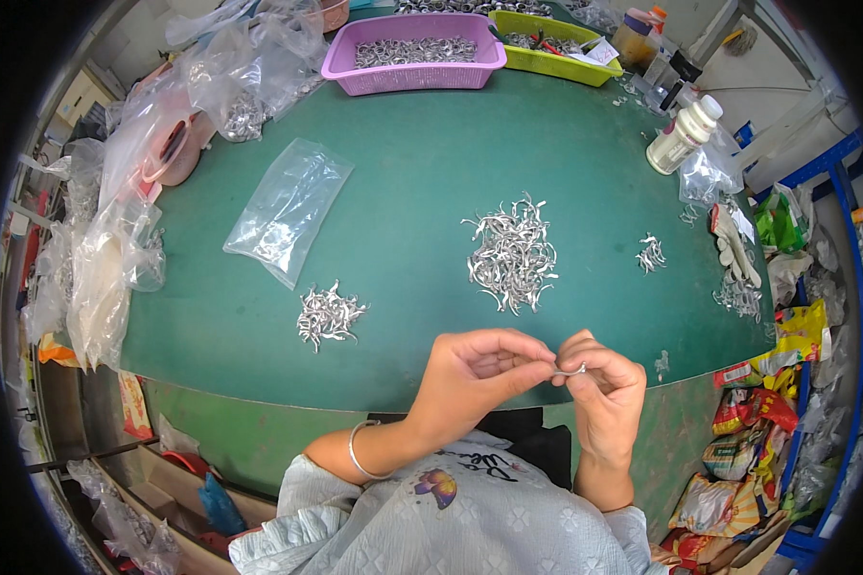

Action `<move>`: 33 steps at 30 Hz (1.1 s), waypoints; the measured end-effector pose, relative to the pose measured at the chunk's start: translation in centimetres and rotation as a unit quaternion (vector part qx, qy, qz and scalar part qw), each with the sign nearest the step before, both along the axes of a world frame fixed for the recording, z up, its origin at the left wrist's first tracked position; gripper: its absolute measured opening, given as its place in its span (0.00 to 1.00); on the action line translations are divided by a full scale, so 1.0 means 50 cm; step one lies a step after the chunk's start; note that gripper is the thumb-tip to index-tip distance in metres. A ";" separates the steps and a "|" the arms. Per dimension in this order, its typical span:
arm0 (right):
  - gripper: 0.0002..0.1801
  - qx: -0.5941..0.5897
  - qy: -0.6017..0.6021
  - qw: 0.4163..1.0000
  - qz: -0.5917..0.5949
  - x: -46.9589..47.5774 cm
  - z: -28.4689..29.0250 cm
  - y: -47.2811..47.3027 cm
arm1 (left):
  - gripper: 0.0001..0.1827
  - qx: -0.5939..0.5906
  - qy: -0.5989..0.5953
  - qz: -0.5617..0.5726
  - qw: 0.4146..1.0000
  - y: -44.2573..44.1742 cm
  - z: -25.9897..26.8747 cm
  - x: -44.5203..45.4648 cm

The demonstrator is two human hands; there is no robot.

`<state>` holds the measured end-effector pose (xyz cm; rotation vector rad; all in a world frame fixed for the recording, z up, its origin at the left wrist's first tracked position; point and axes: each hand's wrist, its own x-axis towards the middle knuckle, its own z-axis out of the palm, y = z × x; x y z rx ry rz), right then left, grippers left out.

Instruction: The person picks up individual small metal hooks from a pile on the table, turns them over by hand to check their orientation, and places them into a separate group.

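Between both hands, just over the near edge of the green tabletop (417, 215), is one small curved silver metal piece (569, 371). My left hand (485, 370) pinches one end of it between thumb and fingertips. The fingers of my right hand (604, 384) hold its other end. Beyond the hands lies a large heap of similar curved metal pieces (512, 255). To the left is a smaller heap of metal pieces (329, 315), and a small cluster of them (651, 254) sits to the right. A clear plastic bag (291, 208) lies flat behind the left heap.
At the far edge stand a purple basket (417, 81) and a yellow-green basket (557, 65), both holding metal parts. A white bottle (683, 136) and work gloves (733, 244) are along the right. Plastic bags (237, 79) and a pink bowl (176, 154) crowd the left edge.
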<state>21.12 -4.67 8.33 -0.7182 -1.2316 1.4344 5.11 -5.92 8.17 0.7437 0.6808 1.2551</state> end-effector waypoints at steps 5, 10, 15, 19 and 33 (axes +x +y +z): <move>0.05 0.081 -0.056 0.994 -0.055 -0.008 0.004 0.000 | 0.11 0.058 0.072 0.126 0.988 -0.002 0.005 0.023; 0.06 0.258 -0.280 0.910 -0.164 -0.007 0.023 0.000 | 0.16 0.263 0.295 0.176 0.901 -0.006 0.010 0.010; 0.07 0.374 -0.463 0.774 -0.216 -0.011 0.053 -0.008 | 0.14 0.224 0.223 0.103 0.943 -0.004 -0.002 0.017; 0.09 0.401 -0.519 0.715 -0.242 -0.008 0.063 -0.017 | 0.13 0.186 0.157 0.063 0.968 -0.003 -0.003 0.015; 0.08 0.418 -0.546 0.690 -0.223 -0.002 0.102 -0.033 | 0.07 0.055 0.000 -0.029 0.998 -0.006 0.004 0.005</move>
